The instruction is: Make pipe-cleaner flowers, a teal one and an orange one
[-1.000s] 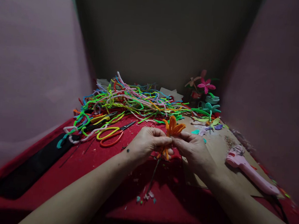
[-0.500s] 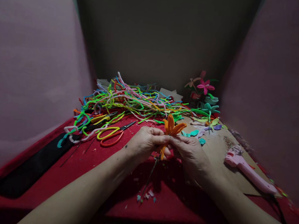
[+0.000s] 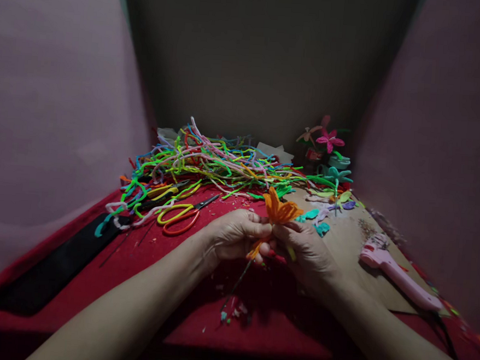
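Between my two hands is an orange pipe-cleaner flower, its petals pointing up and away from me. My left hand pinches the flower's base from the left, thumb on top. From the other side my right hand closes on the same base, its fingertips meeting the left ones. Part of an orange petal hangs below the fingers. A thin dark stem slants down toward me under it. My fingers hide where the stem joins the flower.
A tangled heap of colourful pipe cleaners lies at the back. Scissors and a black strip are on the left of the red cloth. To the right, a pink glue gun rests on cardboard, near finished flowers.
The orange petals now stand closer together, more cupped and turned slightly right. The stem's lower end has shifted a little left. Both hands keep their pinch on the flower.
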`<control>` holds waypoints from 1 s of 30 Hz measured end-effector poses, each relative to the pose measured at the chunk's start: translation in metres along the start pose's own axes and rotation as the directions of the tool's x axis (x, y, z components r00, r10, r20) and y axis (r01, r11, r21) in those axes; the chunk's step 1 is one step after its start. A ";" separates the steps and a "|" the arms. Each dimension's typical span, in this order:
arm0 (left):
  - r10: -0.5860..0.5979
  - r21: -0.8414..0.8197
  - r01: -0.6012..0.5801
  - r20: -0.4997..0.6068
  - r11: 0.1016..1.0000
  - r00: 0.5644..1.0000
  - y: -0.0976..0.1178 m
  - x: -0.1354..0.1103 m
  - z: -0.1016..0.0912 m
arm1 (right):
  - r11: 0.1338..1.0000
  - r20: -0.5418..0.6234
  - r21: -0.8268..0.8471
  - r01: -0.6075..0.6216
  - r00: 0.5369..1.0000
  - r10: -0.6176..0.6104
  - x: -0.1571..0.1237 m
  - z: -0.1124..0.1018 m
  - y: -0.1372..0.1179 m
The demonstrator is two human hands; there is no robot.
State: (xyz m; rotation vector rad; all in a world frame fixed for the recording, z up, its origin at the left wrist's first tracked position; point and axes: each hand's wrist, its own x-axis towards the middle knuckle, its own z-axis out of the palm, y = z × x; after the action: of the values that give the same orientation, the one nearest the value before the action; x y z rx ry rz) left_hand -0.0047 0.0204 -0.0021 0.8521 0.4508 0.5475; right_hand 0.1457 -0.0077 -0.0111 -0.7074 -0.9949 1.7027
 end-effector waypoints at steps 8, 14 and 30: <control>0.158 0.182 -0.120 -0.211 0.976 0.965 -0.006 0.006 0.008 | 0.993 -0.135 0.103 0.057 0.990 -0.043 0.003 0.006 0.001; 0.547 0.577 -0.298 -0.321 0.760 0.773 -0.014 0.009 0.023 | 0.978 -0.227 0.155 0.139 0.969 -0.102 0.008 0.008 0.002; 0.796 0.904 0.197 0.210 -0.379 0.568 -0.042 0.014 0.022 | 0.973 -0.326 0.132 0.187 0.936 -0.136 0.012 0.004 0.009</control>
State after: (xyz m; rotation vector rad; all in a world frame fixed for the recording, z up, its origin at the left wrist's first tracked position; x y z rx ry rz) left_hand 0.0298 -0.0061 -0.0252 2.7037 1.4497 1.2190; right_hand 0.1338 0.0013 -0.0173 -0.7415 -0.6643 1.4516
